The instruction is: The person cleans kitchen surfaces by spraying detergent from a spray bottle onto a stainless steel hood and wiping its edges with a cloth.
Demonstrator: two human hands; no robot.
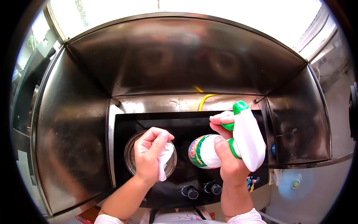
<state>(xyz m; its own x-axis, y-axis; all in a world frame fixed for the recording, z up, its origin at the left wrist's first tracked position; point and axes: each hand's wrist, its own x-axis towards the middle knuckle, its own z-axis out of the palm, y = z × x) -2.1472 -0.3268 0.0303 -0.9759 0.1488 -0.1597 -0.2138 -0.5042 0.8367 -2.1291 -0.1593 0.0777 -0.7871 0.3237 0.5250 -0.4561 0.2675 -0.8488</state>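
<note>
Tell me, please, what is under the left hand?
Under the left hand and its white cloth, part of a round metal ring shows on the black stove. The hand and cloth hide most of its middle.

A shiny, dark back panel (186, 56), left panel (71, 130) and right panel (300, 127), all 3 metal, meet at 2 corners. Above the back panel, a window (197, 6) glares white, pale light glinting on the metal.
</note>
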